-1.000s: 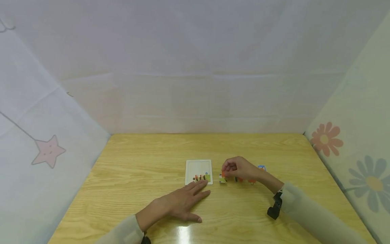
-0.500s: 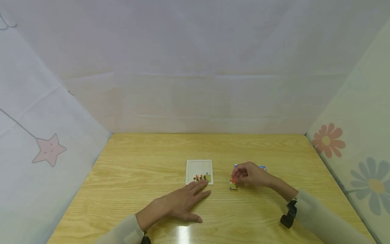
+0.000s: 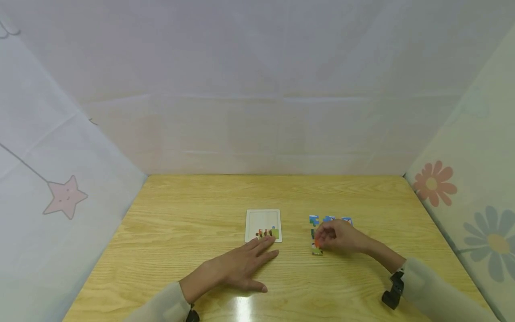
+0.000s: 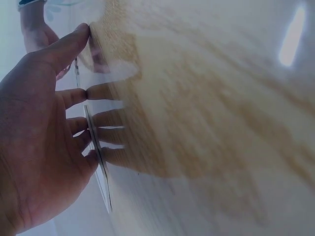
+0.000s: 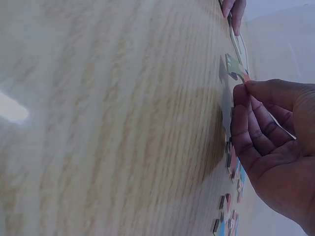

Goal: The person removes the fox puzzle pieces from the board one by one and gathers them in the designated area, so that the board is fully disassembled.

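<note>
A white puzzle tray (image 3: 263,219) lies mid-table, with a few joined puzzle pieces (image 3: 267,234) in its lower right part. My left hand (image 3: 241,266) lies with fingers spread, fingertips at the tray's near edge; in the left wrist view those fingers (image 4: 74,98) reach the tray rim (image 4: 101,162). To the right, my right hand (image 3: 342,237) pinches a green and orange puzzle piece (image 3: 317,250) between thumb and forefinger. That piece (image 5: 235,68) sticks out past the fingertips in the right wrist view, raised off the wood.
Loose blue puzzle pieces (image 3: 314,219) lie just beyond my right hand, others partly hidden under it. More loose pieces (image 5: 231,162) show below the hand in the right wrist view. Printed cloth walls (image 3: 261,134) stand along the table's back and sides.
My right hand has moved right and slightly nearer me, away from the tray, carrying the pinched puzzle piece. The blue pieces behind it have come into sight. My left hand stays put.
</note>
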Demonstrator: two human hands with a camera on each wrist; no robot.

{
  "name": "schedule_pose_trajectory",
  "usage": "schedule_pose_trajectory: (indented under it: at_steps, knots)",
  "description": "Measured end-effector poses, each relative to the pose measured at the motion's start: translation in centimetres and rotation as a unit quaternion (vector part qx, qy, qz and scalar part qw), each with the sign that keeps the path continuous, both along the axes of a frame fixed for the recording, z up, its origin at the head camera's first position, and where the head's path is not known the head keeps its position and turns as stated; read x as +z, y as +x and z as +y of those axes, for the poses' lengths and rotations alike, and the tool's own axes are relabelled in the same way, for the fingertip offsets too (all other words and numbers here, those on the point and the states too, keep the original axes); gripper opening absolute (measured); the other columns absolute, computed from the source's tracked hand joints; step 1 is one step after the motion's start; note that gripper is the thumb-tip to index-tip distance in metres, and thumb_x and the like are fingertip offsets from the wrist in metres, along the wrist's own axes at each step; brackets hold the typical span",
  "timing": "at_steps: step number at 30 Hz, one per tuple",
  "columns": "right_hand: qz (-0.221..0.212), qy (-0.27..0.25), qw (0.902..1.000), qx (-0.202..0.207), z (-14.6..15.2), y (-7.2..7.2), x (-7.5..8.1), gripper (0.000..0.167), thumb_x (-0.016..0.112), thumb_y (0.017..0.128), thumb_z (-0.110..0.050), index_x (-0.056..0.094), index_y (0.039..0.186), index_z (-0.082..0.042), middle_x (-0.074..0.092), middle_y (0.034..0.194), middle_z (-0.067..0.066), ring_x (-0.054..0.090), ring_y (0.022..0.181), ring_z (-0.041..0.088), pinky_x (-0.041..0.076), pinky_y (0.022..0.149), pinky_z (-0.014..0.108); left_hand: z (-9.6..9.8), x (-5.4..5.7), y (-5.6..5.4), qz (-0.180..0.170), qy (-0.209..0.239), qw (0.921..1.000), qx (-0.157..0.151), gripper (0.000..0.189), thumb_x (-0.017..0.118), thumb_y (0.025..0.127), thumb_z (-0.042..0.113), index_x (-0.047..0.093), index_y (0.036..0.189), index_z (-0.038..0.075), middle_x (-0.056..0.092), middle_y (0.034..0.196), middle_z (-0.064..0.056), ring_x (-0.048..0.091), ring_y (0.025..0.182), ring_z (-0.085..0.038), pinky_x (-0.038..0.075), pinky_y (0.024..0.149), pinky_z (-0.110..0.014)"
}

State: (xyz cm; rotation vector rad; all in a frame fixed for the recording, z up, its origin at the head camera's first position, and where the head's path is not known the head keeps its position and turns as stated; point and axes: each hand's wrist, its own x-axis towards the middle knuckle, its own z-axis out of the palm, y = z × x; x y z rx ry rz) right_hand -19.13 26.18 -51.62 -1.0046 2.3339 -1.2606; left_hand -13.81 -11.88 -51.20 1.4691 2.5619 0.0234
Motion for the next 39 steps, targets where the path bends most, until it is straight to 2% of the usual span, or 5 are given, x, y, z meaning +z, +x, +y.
schedule_pose_trajectory:
  at_steps: [10,16,27,31,39]
  knots:
    - [0.036,0.011,0.9993,0.005,0.31,0.45,-0.36,0.014,0.073,0.096,0.002,0.073,0.108,-0.005,0.077,0.097,0.002,0.073,0.086,0.01,0.063,0.072,0.026,-0.09,0.04,-0.02,0.01,0.001,0.9999,-0.002,0.092,0.055,0.101,0.07,0.029,0.168,0.012,0.014,0.176,-0.018,0.02,0.162,-0.032,0.028,0.129,-0.045]
    - [0.031,0.009,0.9995,0.004,0.2,0.7,-0.13,0.014,0.074,0.096,0.002,0.073,0.109,-0.003,0.076,0.098,0.001,0.073,0.086,0.014,0.063,0.074,0.026,-0.13,0.06,-0.03,0.006,0.006,1.0,0.0,0.092,0.055,0.101,0.07,0.029,0.168,0.012,0.014,0.177,-0.018,0.021,0.162,-0.032,0.029,0.129,-0.046]
    - [0.047,0.024,0.9986,-0.004,0.28,0.66,-0.5,0.015,0.074,0.095,0.003,0.073,0.108,-0.005,0.075,0.098,-0.002,0.072,0.086,0.011,0.062,0.074,0.026,-0.1,0.2,0.14,-0.016,0.01,0.9998,0.009,0.092,0.055,0.101,0.069,0.029,0.168,0.013,0.012,0.177,-0.017,0.02,0.162,-0.031,0.03,0.128,-0.047]
    - [0.052,0.021,0.9984,-0.006,0.22,0.71,-0.5,0.013,0.073,0.096,0.003,0.074,0.107,-0.005,0.076,0.096,-0.001,0.072,0.084,0.012,0.062,0.072,0.025,-0.05,0.33,0.2,-0.01,0.009,0.9999,0.007,0.091,0.056,0.101,0.069,0.03,0.168,0.013,0.012,0.177,-0.017,0.02,0.162,-0.031,0.029,0.129,-0.046]
    - [0.107,0.022,0.994,-0.014,-0.09,0.42,-0.45,0.012,0.077,0.092,0.002,0.076,0.1,-0.007,0.075,0.088,-0.001,0.063,0.072,0.001,0.057,0.062,0.023,0.03,0.29,0.19,0.0,0.01,0.9999,0.005,0.091,0.057,0.101,0.068,0.031,0.168,0.014,0.015,0.176,-0.017,0.021,0.162,-0.031,0.03,0.128,-0.046]
